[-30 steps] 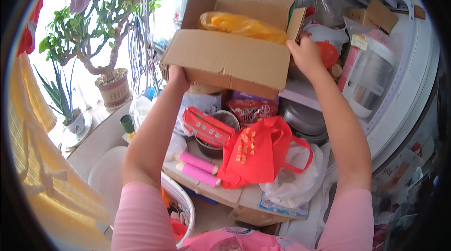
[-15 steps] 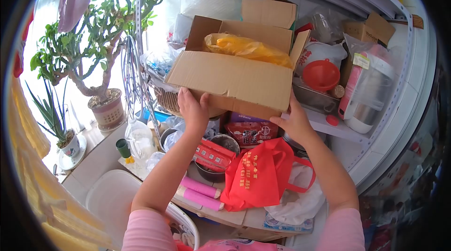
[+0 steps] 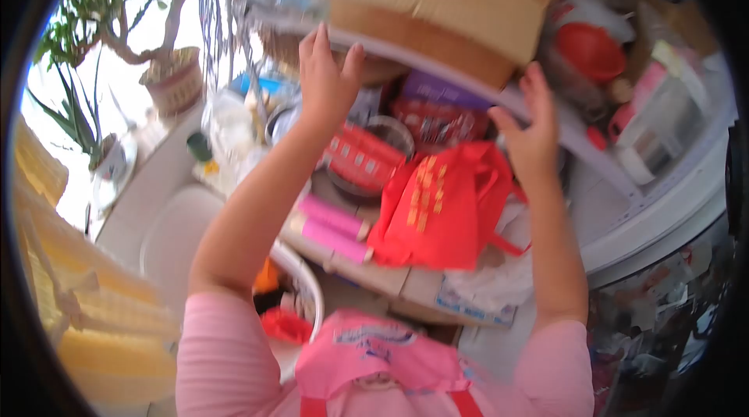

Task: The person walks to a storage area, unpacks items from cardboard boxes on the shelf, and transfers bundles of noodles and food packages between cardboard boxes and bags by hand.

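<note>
A cardboard box [image 3: 437, 23] with a raised front flap sits on the shelf at the top of the view, something orange-yellow in it. My left hand [image 3: 329, 81] is just below its front left, fingers spread and holding nothing. Near the box's lower right corner, my right hand [image 3: 532, 124] is open too, thumb apart from the fingers. Motion blur hides whether any fingertip still touches the cardboard. Between my arms lie a red fabric bag [image 3: 437, 206] with yellow writing and a red packet [image 3: 363, 158] across a pot.
A white shelf edge [image 3: 573, 132] runs under the box. A red funnel [image 3: 591, 52] and a clear plastic container [image 3: 663, 124] stand at right. Pink rolls [image 3: 335, 230] lie on the lower surface. A potted plant [image 3: 173, 81] stands at left, near a white tub [image 3: 183, 237].
My hands have let go of the box's front and opened. The view has tipped downward, so the box appears higher, and my shirt front now shows.
</note>
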Demonstrator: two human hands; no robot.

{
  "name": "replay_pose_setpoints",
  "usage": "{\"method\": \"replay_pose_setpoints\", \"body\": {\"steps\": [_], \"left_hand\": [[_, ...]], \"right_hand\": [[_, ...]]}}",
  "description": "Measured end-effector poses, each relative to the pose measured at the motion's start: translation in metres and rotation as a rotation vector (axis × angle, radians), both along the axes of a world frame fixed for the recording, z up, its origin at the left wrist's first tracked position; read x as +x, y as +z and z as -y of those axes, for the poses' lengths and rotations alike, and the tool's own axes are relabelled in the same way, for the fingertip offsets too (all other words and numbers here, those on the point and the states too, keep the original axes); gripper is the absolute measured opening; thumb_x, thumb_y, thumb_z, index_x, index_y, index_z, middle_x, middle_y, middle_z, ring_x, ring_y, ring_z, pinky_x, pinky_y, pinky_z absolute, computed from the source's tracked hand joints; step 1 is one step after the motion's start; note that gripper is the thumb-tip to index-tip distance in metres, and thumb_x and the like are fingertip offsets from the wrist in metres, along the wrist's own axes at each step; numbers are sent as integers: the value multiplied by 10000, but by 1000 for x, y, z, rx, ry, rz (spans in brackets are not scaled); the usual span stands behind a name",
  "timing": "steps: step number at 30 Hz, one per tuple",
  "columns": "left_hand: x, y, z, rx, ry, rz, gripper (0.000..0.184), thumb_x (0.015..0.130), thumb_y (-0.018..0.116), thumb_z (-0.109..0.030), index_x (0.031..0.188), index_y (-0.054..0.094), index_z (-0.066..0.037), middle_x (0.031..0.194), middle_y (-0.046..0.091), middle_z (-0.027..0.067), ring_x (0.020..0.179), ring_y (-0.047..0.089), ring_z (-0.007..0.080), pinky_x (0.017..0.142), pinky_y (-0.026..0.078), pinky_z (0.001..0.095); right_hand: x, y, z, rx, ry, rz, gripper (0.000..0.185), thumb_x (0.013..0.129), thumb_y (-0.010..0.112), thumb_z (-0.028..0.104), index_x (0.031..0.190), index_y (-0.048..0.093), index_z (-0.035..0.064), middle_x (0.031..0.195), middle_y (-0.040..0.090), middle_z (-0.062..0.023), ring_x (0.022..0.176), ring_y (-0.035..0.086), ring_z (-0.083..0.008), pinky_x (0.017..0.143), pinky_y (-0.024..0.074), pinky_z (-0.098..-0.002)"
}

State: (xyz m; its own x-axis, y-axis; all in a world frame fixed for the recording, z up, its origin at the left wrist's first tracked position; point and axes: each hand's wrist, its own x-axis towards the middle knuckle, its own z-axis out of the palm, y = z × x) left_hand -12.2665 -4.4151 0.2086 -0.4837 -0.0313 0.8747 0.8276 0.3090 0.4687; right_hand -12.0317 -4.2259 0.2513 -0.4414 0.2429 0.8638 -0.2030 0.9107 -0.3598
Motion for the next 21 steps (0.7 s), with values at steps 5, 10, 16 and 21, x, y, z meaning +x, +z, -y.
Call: {"method": "replay_pose_setpoints", "body": {"steps": [5, 10, 16, 21], "left_hand": [[49, -125, 86, 267, -492, 848, 444, 917, 562, -247, 1278, 483, 0, 1172, 544, 143, 1042, 560, 257, 872, 447, 370], [85, -288, 148, 667, -312, 1668, 391, 941, 474, -302, 1256, 441, -73, 1141, 569, 79, 1043, 561, 218, 850, 468, 446], [137, -346, 176, 826, -327, 1942, 421, 948, 427, -256, 1312, 408, -46, 1172, 560, 116, 1062, 569, 244, 920, 447, 458], [156, -363, 196, 856, -368, 1988, 418, 944, 427, -247, 1307, 423, -40, 1202, 559, 106, 1092, 558, 227, 903, 441, 432]], "right_hand": [[43, -105, 89, -249, 367, 358, 522, 777, 743, 70, 1237, 507, -2, 1202, 587, -159, 1100, 585, -275, 957, 457, -359], [7, -247, 156, -393, 570, 837, 546, 763, 746, 117, 1233, 492, 1, 1133, 588, -206, 1064, 588, -332, 903, 473, -368], [-88, -377, 159, -34, 351, 916, 678, 707, 782, 197, 1268, 444, 20, 1172, 555, -208, 1086, 560, -356, 915, 463, -439], [-107, -380, 170, 145, 142, 1305, 706, 679, 802, 243, 1251, 445, 34, 1175, 544, -196, 1089, 546, -371, 905, 469, -427]]}}
